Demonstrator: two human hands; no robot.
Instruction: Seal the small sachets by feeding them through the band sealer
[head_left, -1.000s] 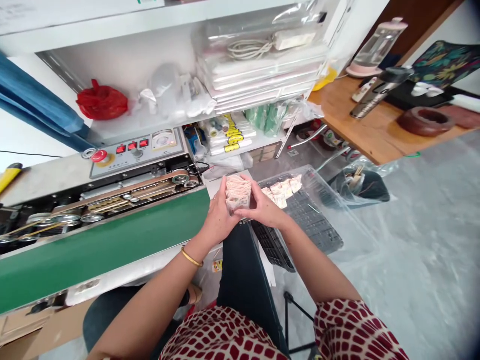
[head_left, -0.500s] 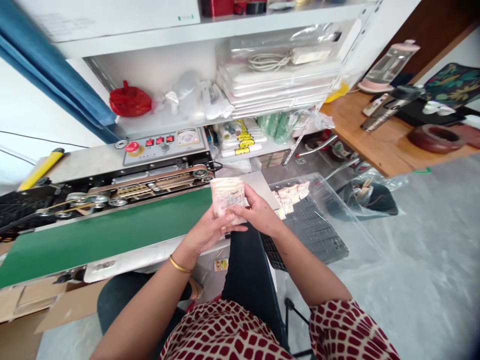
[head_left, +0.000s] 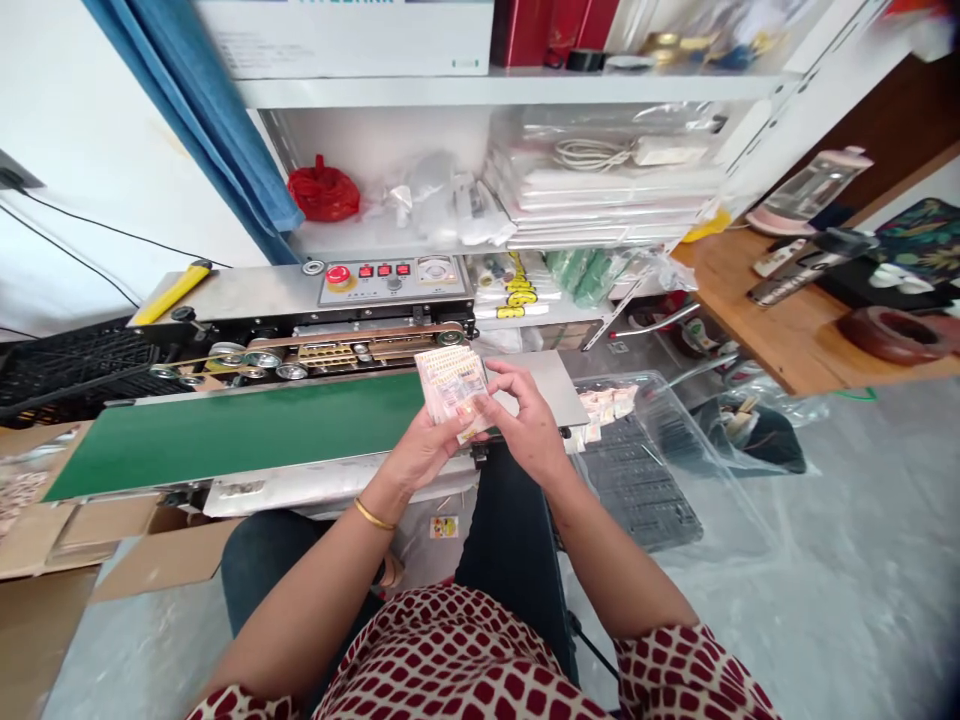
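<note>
A stack of small flat printed packets [head_left: 450, 378], pale with orange patterned edges, is held tilted above the machine's front edge. My left hand [head_left: 421, 450] grips it from below and the left, thumb across its front. At the lower right side, my right hand [head_left: 531, 425] is closed on the stack with its thumb on the face and its index finger bent near the edge. The stack hides some fingertips. Behind the hands lie a green conveyor belt [head_left: 247, 430] and a grey metal plate [head_left: 555, 380] at the belt's right end.
Similar packets [head_left: 609, 405] lie in a clear plastic bin [head_left: 720, 480] at right, with a black grid in it. A control panel [head_left: 394, 282] with red switches tops the machine. Shelves [head_left: 525, 90] stand behind, a wooden table [head_left: 795, 350] at right, and an open cardboard box [head_left: 157, 565] at lower left.
The view has shifted, so the surroundings sit further right. The stack is tilted and fanned more, and my right hand's fingers have lifted and bent more at its edge.
</note>
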